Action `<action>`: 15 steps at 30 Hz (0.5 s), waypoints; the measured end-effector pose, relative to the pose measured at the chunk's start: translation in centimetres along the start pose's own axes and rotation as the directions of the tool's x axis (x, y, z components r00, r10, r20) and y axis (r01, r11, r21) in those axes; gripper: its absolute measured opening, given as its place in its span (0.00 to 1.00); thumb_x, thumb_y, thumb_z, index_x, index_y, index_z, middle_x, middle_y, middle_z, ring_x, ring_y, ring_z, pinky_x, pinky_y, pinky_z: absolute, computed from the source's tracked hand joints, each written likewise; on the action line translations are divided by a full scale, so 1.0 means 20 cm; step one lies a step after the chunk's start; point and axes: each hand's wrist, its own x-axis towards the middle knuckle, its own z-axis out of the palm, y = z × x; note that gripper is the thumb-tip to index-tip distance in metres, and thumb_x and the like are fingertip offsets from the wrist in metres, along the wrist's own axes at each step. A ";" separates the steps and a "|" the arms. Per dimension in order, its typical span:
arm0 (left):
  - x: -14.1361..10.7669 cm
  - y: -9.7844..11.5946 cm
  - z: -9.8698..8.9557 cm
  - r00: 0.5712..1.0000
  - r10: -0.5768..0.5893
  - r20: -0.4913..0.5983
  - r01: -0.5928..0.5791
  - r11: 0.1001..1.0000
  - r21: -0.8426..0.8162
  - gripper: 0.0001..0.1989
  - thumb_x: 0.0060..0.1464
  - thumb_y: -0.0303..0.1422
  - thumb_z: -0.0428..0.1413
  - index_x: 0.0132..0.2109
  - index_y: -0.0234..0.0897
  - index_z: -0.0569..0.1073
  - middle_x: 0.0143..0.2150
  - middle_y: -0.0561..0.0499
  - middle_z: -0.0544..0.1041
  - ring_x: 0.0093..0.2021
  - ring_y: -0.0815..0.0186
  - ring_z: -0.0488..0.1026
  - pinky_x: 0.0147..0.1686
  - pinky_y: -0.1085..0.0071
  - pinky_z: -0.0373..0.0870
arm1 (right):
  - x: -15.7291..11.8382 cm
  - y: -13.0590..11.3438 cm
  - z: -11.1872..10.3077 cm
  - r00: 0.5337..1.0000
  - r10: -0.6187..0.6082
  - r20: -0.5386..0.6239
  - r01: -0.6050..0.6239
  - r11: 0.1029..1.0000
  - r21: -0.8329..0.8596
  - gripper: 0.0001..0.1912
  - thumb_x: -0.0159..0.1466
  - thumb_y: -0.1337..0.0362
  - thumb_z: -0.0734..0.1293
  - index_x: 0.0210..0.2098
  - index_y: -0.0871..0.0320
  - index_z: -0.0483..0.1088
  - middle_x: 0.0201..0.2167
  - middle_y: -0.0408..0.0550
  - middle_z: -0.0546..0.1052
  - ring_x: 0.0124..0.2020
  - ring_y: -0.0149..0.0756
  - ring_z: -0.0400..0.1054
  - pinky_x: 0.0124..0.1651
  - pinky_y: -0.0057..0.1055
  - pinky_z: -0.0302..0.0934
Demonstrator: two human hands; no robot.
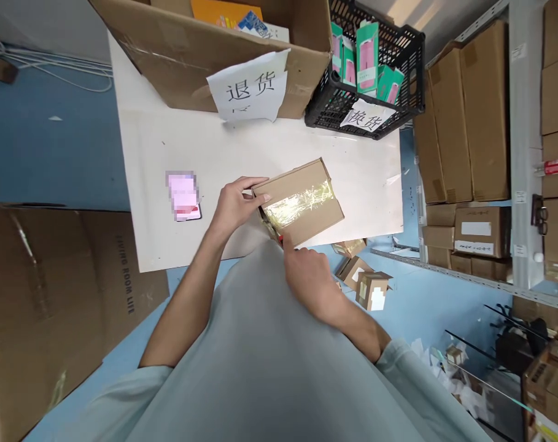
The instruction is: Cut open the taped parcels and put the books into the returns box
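Observation:
A small brown cardboard box point(306, 212) with a strip of shiny yellowish tape along its top face lies tilted over the white table point(154, 141), near the front edge. My left hand point(236, 205) grips the box's left corner, thumb on the top face and fingers along the far edge. At the box's near left corner is my right hand point(309, 276), its index finger stretched toward the edge and the other fingers curled. Something small and red shows by that fingertip; what it is, I cannot make out.
A phone point(186, 196) lies left on the table. Behind stand a large open carton point(182, 77) and a black crate point(322, 110) with green-and-pink boxes. Small boxes point(373, 288) lie on the floor; shelves point(527, 184) with cartons stand right, a big carton point(67, 294) left.

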 end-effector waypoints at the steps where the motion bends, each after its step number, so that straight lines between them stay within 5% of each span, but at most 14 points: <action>1: -0.01 0.00 0.00 1.000 -0.003 -0.010 0.003 1.000 0.011 0.25 0.59 0.43 0.65 0.61 0.42 0.83 0.62 0.45 0.82 0.61 0.52 0.78 0.58 0.58 0.79 | 0.00 0.02 -0.01 0.999 -0.033 -0.003 0.033 0.999 0.008 0.36 0.74 0.76 0.59 0.80 0.66 0.53 0.44 0.66 0.86 0.47 0.52 0.85 0.46 0.38 0.76; 8: -0.06 0.02 0.01 0.998 -0.049 -0.047 0.051 0.998 0.039 0.27 0.57 0.50 0.68 0.59 0.41 0.85 0.61 0.44 0.83 0.60 0.50 0.79 0.59 0.56 0.80 | 0.08 0.15 -0.05 0.965 -0.257 0.055 0.256 0.966 0.028 0.35 0.74 0.78 0.58 0.79 0.73 0.53 0.46 0.67 0.86 0.49 0.51 0.84 0.49 0.39 0.76; 15: -0.09 0.03 0.07 0.980 -0.103 -0.168 0.118 0.990 0.081 0.31 0.58 0.54 0.67 0.61 0.41 0.83 0.62 0.43 0.83 0.63 0.49 0.78 0.62 0.54 0.78 | 0.18 0.33 0.01 0.905 -0.423 0.045 0.413 0.900 0.141 0.34 0.77 0.72 0.55 0.80 0.68 0.50 0.48 0.63 0.86 0.50 0.54 0.82 0.51 0.44 0.74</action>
